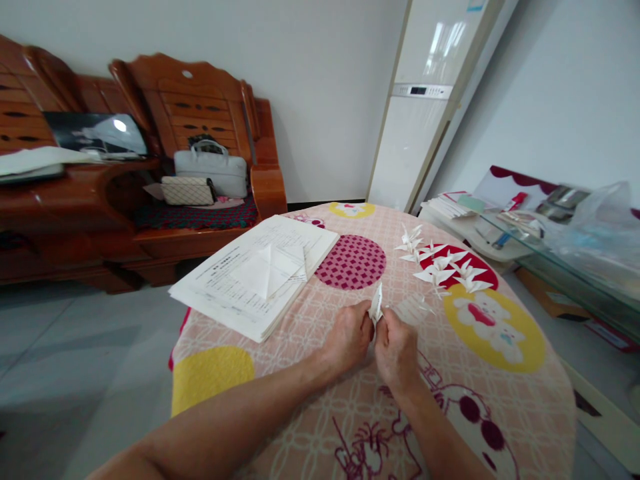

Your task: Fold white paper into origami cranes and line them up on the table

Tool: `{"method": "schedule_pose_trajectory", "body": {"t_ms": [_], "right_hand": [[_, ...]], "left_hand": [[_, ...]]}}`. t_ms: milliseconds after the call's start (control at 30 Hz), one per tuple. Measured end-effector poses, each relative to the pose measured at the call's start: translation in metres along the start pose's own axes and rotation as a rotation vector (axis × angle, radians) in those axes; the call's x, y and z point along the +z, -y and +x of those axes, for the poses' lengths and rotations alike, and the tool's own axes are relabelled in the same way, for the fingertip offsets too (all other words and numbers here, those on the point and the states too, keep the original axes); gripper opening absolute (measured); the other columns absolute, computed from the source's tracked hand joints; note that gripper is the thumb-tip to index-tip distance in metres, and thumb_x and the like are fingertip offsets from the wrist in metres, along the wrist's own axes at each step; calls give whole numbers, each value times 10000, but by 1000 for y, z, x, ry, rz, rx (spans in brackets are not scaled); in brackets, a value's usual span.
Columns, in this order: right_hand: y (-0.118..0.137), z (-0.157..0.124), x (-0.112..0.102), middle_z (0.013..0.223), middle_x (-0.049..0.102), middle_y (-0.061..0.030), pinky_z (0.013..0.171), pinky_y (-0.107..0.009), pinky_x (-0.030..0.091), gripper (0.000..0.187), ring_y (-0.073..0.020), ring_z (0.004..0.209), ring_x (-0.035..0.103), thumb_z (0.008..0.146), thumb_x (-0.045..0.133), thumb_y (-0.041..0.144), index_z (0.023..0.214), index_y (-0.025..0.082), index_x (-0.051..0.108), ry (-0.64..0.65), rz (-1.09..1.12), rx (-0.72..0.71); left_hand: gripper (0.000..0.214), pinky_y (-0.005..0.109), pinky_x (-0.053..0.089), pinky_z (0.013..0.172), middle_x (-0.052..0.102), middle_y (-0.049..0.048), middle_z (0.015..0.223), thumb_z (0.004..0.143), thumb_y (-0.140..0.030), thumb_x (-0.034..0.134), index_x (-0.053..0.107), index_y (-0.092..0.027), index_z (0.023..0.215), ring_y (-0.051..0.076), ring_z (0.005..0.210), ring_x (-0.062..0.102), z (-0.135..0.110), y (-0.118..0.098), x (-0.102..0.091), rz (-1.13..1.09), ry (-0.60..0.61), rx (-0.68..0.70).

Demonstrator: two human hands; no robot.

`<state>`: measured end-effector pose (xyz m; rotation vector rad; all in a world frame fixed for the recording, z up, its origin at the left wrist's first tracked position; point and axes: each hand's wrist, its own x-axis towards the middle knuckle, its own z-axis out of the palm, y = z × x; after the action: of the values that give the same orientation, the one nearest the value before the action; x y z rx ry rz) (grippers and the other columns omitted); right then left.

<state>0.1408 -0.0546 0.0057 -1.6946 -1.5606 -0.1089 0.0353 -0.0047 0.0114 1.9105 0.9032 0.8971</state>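
My left hand (350, 337) and my right hand (397, 350) meet over the round table (300, 413), both pinched on a small folded white paper piece (376, 305) that stands upright between the fingertips. Just beyond the right hand lies another folded white paper (415, 308). Several finished white paper cranes (440, 267) lie in a row on the cloth to the far right of the hands. A stack of printed sheets (250, 280) with a folded paper triangle on top lies to the left of the hands.
The table wears a pink patterned cloth with yellow and red circles. A wooden bench (190, 107) holding bags stands at the back left, a tall white air conditioner (425, 100) behind, and a glass-topped stand (550, 247) with books and a plastic bag on the right.
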Motion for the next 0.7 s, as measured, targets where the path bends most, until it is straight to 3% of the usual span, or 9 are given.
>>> {"method": "schedule_pose_trajectory", "body": {"t_ms": [67,133,200,233,333,467,567,700], "right_hand": [[-7,2,0,504,557,-6,487,-249,295,298,-142,449,501,860,362,104,870,126,659,23,-10,-19],[-15,4,-2,552,564,-15,512,-244,320,275,-142,498,514,861,372,101,800,140,638,19,-12,-60],[-23,6,-6,610,566,-31,542,-246,346,262,-149,560,526,865,383,103,739,146,609,-31,-41,-105],[-26,8,-9,640,570,-39,559,-248,361,259,-155,591,532,868,388,105,729,148,602,-60,-65,-128],[-32,12,-15,749,610,-68,628,-258,414,257,-171,697,561,899,397,112,812,141,637,-97,-145,-216],[-33,18,-17,932,660,-139,771,-320,479,280,-221,899,593,921,398,101,961,114,674,-148,-181,-362],[-33,19,-14,1001,662,-161,853,-388,492,304,-250,982,587,920,406,93,1036,113,686,-130,-179,-439],[-32,18,-9,1019,659,-173,898,-455,494,328,-276,1017,583,908,413,88,1069,115,697,-107,-164,-481]], "left_hand": [[238,217,381,557,566,-5,609,827,-119,394,625,-129,884,116,554,520,2,0,-6,-55,95,-27],[369,226,438,592,625,2,693,794,-132,481,588,-133,1147,126,599,580,3,0,-16,-168,208,-48],[610,270,501,735,674,71,985,703,-135,619,501,-157,1301,173,835,649,4,0,-28,-327,278,-53],[632,295,510,792,647,107,1115,693,-164,659,500,-159,1305,198,935,647,4,0,-34,-428,304,-67],[479,350,512,870,610,143,1194,784,-349,665,580,-143,1208,226,1018,631,6,2,-47,-637,264,-156],[532,355,546,762,646,117,922,832,-599,547,671,-90,920,194,786,647,11,7,-50,-745,213,-271],[544,302,539,667,621,75,761,802,-621,576,673,-87,828,156,681,605,11,8,-46,-760,271,-340],[422,272,521,619,596,28,702,703,-515,730,650,-105,763,122,606,570,9,7,-43,-777,348,-427]]}}
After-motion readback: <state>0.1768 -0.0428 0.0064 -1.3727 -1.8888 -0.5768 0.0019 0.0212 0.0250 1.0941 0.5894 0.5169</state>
